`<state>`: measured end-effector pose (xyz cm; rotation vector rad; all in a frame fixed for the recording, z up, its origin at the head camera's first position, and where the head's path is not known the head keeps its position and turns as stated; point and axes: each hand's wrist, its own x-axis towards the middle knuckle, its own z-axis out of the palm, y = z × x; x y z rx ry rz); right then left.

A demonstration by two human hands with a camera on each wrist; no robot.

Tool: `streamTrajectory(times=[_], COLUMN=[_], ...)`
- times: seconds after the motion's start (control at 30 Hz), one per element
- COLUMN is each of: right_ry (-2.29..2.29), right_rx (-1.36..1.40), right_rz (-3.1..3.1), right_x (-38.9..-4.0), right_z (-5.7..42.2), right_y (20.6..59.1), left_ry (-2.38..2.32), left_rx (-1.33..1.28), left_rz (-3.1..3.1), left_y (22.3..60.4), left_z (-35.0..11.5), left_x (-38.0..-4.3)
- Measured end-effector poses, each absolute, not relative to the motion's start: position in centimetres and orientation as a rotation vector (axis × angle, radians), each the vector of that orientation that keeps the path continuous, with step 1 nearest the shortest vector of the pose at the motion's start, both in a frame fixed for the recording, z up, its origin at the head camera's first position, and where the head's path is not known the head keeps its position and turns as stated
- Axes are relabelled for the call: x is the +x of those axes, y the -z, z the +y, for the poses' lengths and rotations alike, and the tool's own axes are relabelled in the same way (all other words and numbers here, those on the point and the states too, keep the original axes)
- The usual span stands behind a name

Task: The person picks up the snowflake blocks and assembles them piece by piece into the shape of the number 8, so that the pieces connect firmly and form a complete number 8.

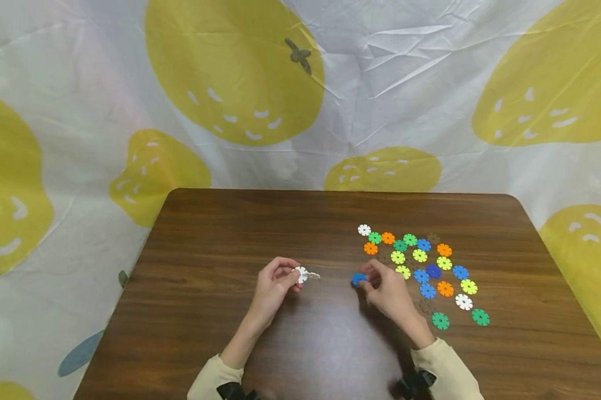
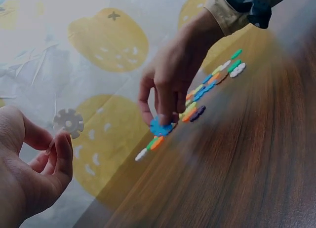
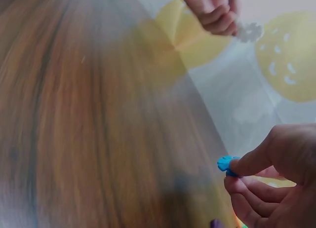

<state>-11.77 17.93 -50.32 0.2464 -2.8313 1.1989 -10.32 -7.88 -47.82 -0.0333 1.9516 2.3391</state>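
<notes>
My left hand is raised over the middle of the table and pinches a white notched disc between thumb and fingers. A second white piece, seen nearly edge-on, sticks out from its right side. To the right, my right hand holds a blue notched disc by thumb and fingertips, at the left side of the loose discs. In the right wrist view, the blue disc is tilted and partly covered by the thumb. A gap separates the white and blue pieces.
Several loose notched discs lie flat on the brown wooden table, among them an orange disc, a green disc and a white disc. Some brown discs blend into the wood. A fruit-print cloth hangs behind the table.
</notes>
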Motion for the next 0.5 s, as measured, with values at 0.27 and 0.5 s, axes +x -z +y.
streamTrajectory(times=[0.27,0.5], right_ry=[-1.552,-1.866], right_rx=[0.177,0.349], right_rz=[-2.758,-2.59], right_x=[-11.0,-10.4], right_z=[17.1,15.8], right_y=[48.1,46.6], left_ry=[-2.345,-2.355], left_rx=[-0.016,-0.031], left_rz=[1.948,1.936], left_y=[48.0,48.0], left_z=[-7.7,-7.6], left_x=[-10.3,-10.3])
